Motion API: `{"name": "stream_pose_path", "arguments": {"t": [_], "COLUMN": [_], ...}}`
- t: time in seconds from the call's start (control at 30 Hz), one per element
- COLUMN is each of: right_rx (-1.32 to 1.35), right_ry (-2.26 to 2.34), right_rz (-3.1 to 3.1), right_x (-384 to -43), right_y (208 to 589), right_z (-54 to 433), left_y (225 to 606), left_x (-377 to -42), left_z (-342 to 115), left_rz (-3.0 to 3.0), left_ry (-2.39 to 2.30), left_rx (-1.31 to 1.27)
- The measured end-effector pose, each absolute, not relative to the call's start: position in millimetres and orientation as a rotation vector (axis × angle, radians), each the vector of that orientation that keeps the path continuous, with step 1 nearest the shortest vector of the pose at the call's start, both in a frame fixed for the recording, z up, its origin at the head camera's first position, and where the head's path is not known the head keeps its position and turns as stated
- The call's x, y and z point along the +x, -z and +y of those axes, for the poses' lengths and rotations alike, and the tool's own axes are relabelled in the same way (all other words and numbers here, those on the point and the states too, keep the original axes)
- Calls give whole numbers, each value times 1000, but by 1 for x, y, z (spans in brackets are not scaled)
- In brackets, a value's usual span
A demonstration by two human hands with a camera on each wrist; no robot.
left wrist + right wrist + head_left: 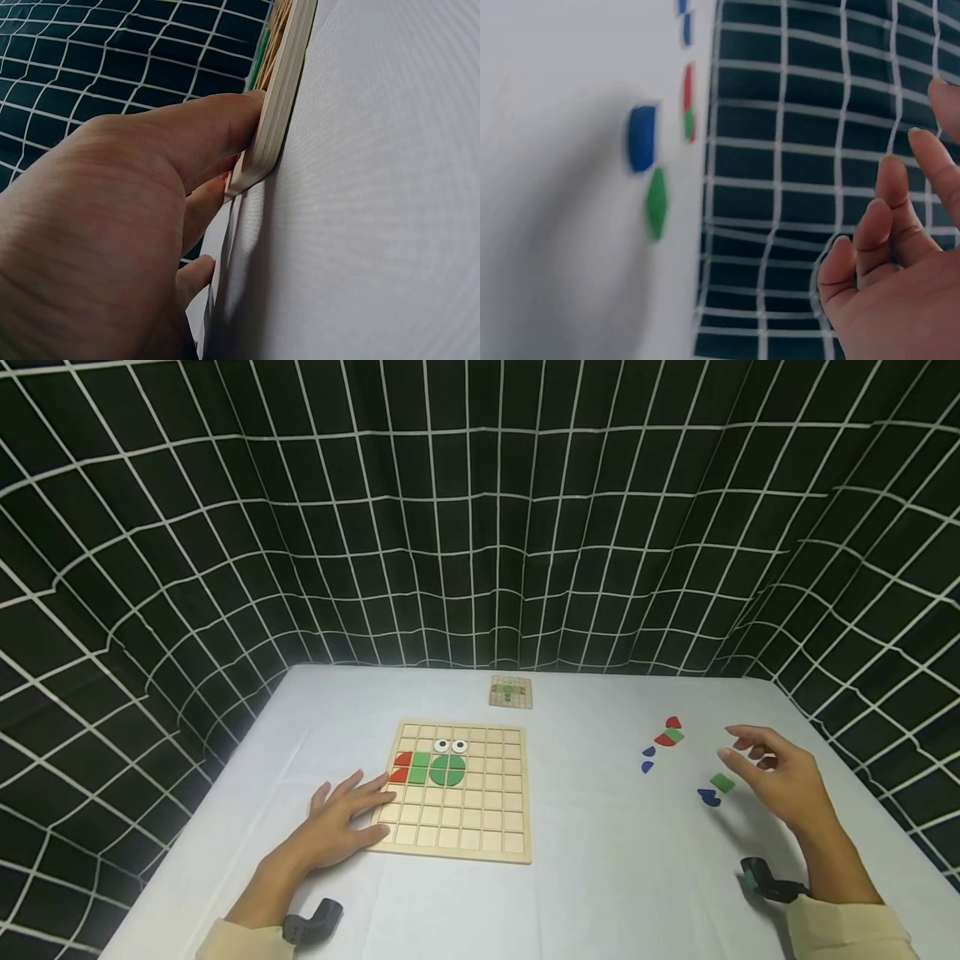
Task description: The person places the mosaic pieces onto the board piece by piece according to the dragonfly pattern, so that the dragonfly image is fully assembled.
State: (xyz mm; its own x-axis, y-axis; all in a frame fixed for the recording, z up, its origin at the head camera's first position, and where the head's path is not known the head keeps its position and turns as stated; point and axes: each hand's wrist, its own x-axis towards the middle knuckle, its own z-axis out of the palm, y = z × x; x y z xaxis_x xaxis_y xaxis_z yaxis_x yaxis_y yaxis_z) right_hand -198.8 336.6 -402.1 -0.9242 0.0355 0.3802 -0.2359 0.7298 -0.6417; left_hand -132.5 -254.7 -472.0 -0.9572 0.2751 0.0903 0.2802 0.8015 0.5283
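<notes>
My left hand [341,822] rests on the left edge of a wooden grid board [480,835], fingers spread and relaxed. In the left wrist view its thumb touches the corner of the board [281,112]. On the board lie red quarter-round pieces [400,774], green squares [419,767], a green circle of quarter pieces [447,770] and two round eye pieces [451,747]. My right hand [783,777] hovers above the table at the right, holding nothing, its fingers loosely bent. Nearest to it are a green square [723,782] and dark blue pieces [708,797].
Further back lie red pieces [672,722] beside a green one [676,735], and two small blue half-round pieces [648,751]. A small pattern card [511,692] lies behind the board. Dark curtains with white grid lines [480,527] surround the white table [600,877].
</notes>
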Motion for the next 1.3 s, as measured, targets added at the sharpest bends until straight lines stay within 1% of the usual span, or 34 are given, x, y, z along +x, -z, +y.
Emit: {"name": "stream_pose_path", "arguments": {"t": [0.23, 0.57, 0.67, 1.0, 1.3], "right_rx": [7, -82, -69, 5, -90], "right_ry": [-1061, -1007, -965, -781, -727], "right_rz": [-2630, -2761, -2788, -2915, -2957], "right_x": [-204, -207, -209, -212, -212], "right_y": [429, 453, 458, 464, 466], "right_z": [361, 371, 374, 372, 372], "left_y": [473, 472, 471, 471, 472], "left_x": [-134, -133, -133, -132, -132], "left_z": [-255, -254, -254, -256, -256], "left_rz": [-2975, -2965, -2958, -2948, -2953], "left_ry": [866, 865, 867, 871, 871], "left_rx": [-466, -452, -463, -476, -479]}}
